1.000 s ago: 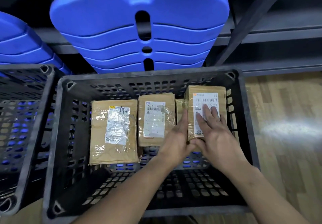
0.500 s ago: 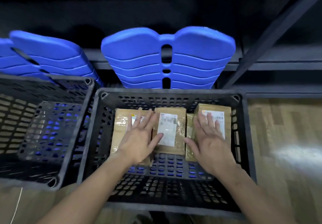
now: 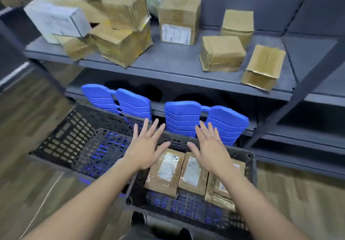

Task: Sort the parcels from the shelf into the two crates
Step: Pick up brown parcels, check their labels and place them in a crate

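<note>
Two black slatted crates stand on the floor below the shelf. The right crate [image 3: 251, 167] holds three flat brown parcels with white labels [image 3: 164, 170]. The left crate [image 3: 61, 137] shows no parcels inside. My left hand [image 3: 145, 146] and my right hand [image 3: 209, 148] hover above the crates with fingers spread, holding nothing. On the grey shelf [image 3: 168, 62] above lie several cardboard parcels, among them a labelled box [image 3: 177, 21], a white box [image 3: 56, 17] and small brown boxes [image 3: 222, 53] at the right.
Two blue plastic seat panels [image 3: 203, 120] lean against the lower shelf behind the crates. A dark diagonal shelf brace [image 3: 298, 82] crosses at the right. Wooden floor lies on both sides of the crates.
My view has tilted up from the crate to the shelf. Both hands have lifted off the parcels in the right crate and now hover open above them.
</note>
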Demonstrator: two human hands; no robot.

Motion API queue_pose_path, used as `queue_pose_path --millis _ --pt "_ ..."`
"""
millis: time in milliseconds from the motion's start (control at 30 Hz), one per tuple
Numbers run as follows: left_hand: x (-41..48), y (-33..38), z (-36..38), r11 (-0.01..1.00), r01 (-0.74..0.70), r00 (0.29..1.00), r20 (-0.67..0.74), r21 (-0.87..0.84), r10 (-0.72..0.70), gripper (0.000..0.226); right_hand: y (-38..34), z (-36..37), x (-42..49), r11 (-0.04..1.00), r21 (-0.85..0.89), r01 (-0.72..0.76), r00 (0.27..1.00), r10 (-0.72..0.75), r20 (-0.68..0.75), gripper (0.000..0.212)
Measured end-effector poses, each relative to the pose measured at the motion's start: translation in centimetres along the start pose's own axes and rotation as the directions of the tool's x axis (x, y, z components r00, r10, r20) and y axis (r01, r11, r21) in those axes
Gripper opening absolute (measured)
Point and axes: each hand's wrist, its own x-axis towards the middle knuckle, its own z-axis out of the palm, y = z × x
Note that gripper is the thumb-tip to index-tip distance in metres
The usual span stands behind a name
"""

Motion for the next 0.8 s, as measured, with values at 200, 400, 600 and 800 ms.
queue_pose_path --millis 200,400,600,800 --pt "1.1 -3.6 -3.7 0.999 -0.032 0.997 -0.069 -0.016 0.030 0.115 -3.5 -2.1 2.4 0.999 0.033 -0.034 0.998 0.036 -0.056 0.072" --pt "3.9 -9.1 -7.0 0.987 -0.107 0.990 -0.106 -0.118 0.094 0.099 -7.2 -2.7 5.2 0.980 0.145 -0.133 0.981 0.152 -0.124 0.069" --pt "6.7 -13.1 -9.6 0.964 -0.140 0.985 -0.130 -0.225 0.112 0.093 -10.9 -3.0 7.8 0.957 0.239 -0.164 0.965 0.206 -0.164 0.065" --pt "10.2 -15.4 -13.4 0.903 -0.106 0.837 -0.527 -0.417 -0.145 0.062 -11.7 -4.7 10.3 0.947 0.304 -0.105 0.980 0.150 -0.128 0.062"
